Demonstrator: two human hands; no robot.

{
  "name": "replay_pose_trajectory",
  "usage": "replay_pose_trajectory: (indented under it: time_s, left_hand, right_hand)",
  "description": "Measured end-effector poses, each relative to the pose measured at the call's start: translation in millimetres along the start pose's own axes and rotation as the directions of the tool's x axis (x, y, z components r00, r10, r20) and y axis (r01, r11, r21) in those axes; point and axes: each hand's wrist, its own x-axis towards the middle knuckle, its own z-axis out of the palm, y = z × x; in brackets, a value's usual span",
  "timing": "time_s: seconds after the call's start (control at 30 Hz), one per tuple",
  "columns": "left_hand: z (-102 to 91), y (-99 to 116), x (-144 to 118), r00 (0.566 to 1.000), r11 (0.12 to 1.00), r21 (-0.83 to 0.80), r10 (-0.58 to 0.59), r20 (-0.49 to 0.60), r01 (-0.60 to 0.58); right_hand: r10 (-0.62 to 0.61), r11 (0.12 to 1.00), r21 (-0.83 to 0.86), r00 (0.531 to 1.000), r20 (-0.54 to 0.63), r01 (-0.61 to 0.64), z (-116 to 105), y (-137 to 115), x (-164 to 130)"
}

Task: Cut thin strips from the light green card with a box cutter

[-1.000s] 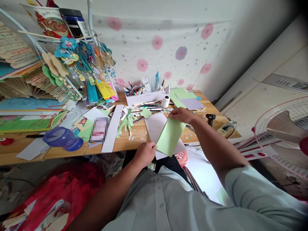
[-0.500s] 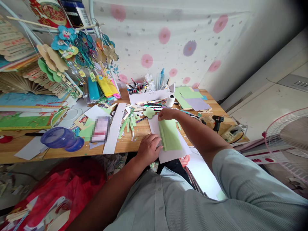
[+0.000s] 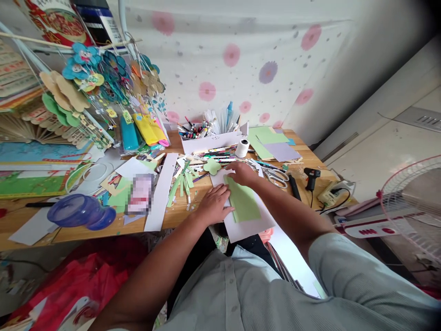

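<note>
A folded piece of light green paper (image 3: 246, 204) lies on a larger white sheet (image 3: 237, 232) that overhangs the table's front edge. My left hand (image 3: 214, 205) rests flat on the left side of these sheets, its fingers stretched out along the green paper's folded edge. At the far end of the green paper is my right hand (image 3: 244, 174), with bent fingers closed at the top corner. Just beyond it sits a green flower-shaped cutout (image 3: 212, 166). Green paper strips (image 3: 181, 184) are scattered to the left.
A box of pens (image 3: 215, 143) and a white thread spool (image 3: 242, 148) stand behind. Scissors (image 3: 277, 178) and a glue gun (image 3: 311, 178) lie to the right. At left are a phone (image 3: 139, 193), a blue plastic container (image 3: 81, 211) and hanging flower ornaments (image 3: 86, 55).
My left hand has slid forward and flattened along the folded edge. My right hand has come slightly nearer and to the right at the top. The view has shifted a little.
</note>
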Motion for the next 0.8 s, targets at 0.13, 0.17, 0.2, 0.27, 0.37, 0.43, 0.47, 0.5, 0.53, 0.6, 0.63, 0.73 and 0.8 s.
replay_pose_trajectory:
  time_s: [0.13,0.17,0.2,0.27,0.37,0.43,0.47,0.5,0.53,0.6,0.63,0.73,0.8]
  left_hand:
    - [-0.8,-2,3,1.000,1.000,-0.009,-0.002,-0.006,0.002]
    - [-1.3,-3,4,1.000,1.000,-0.012,-0.007,-0.007,0.007]
    - [-2.1,-3,5,1.000,1.000,-0.014,-0.013,-0.007,0.013]
    - [-4.3,-6,8,1.000,1.000,-0.017,-0.020,-0.005,0.020]
    - [-8.8,-11,15,1.000,1.000,-0.017,-0.025,0.001,0.025]
    - [-11.2,-16,22,0.999,0.999,-0.018,-0.032,0.004,0.032]
    - [-11.9,-19,26,0.999,0.999,-0.020,-0.036,0.007,0.036]
    - [-12.3,-22,29,0.999,0.999,-0.020,-0.042,0.010,0.042]
    - [-12.3,-25,33,0.999,0.999,-0.017,-0.051,0.014,0.051]
    - [-12.0,-30,39,0.996,0.997,0.000,-0.080,0.032,0.080]
    - [-12.0,-32,41,0.995,0.996,0.013,-0.093,0.046,0.093]
    - [-13.8,-34,45,0.988,0.992,0.059,-0.117,0.106,0.111]
    - [-16.1,-32,46,0.983,0.991,0.081,-0.116,0.141,0.106]
  right_hand:
    - [-0.082,0.991,0.083,0.954,-0.287,0.110,21,-7,-78]
    - [-0.081,0.988,0.096,0.942,-0.325,0.118,28,-10,-100]
    - [-0.068,0.987,0.113,0.936,-0.345,0.113,36,-13,-122]
    - [-0.076,0.984,0.131,0.942,-0.328,0.125,49,-21,-161]
    - [-0.163,0.980,0.066,0.949,-0.270,0.187,65,-33,-198]
    - [-0.203,0.977,0.011,0.949,-0.241,0.212,71,-40,-209]
    - [-0.211,0.976,-0.008,0.948,-0.237,0.215,73,-42,-211]
    - [-0.215,0.976,-0.021,0.948,-0.236,0.216,75,-43,-212]
    - [-0.216,0.976,-0.028,0.947,-0.239,0.216,77,-44,-213]
    - [-0.218,0.976,-0.037,0.945,-0.245,0.216,78,-44,-212]
    - [-0.219,0.976,-0.039,0.944,-0.247,0.216,78,-44,-212]
    - [-0.227,0.974,-0.043,0.943,-0.243,0.223,77,-42,-212]
    - [-0.236,0.972,-0.039,0.942,-0.240,0.233,76,-42,-214]
